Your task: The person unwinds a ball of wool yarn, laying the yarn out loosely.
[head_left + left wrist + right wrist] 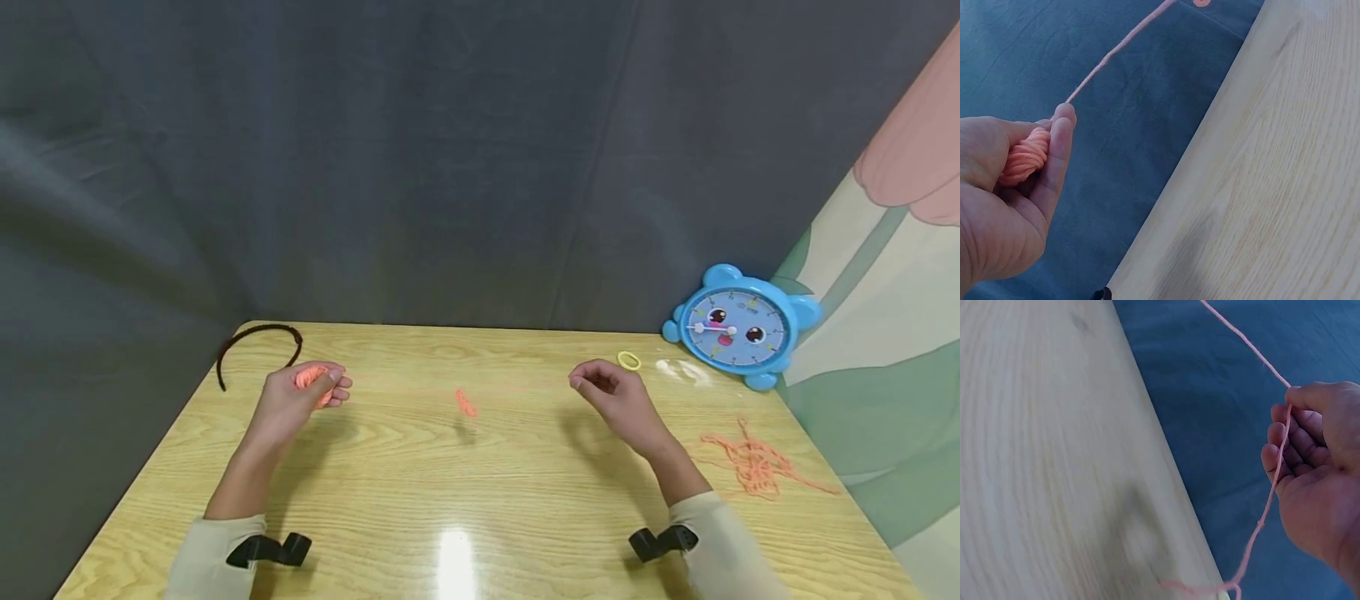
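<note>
My left hand [296, 400] grips a small wound bundle of coral yarn [315, 382] over the left of the table. From its fingertips a yarn strand [1116, 50] runs taut up and away. Thumb and fingertips of my right hand [615, 404] pinch the strand [1250, 347], whose tail hangs past the palm down toward the table. Between the hands, a small coral clump of yarn [466, 403] seems to hang above the tabletop, with a shadow below. To the right of the right hand lies a loose tangle of coral yarn [753, 462].
A blue cartoon clock [738, 327] stands at the table's back right corner. Near it lies a yellow ring [628, 360]. A dark headband-like hoop [258, 329] rests at the back left. The wooden table [405, 483] meets a dark curtain [420, 167] behind.
</note>
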